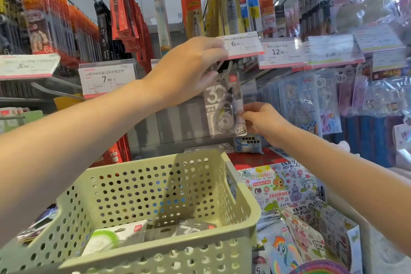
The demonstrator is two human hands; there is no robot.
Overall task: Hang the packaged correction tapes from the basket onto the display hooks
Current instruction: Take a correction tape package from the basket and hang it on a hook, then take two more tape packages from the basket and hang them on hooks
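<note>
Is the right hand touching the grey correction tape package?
Touching. The head view shows the right hand pinching the lower right edge of the grey correction tape package, fingertips on the plastic.
</note>
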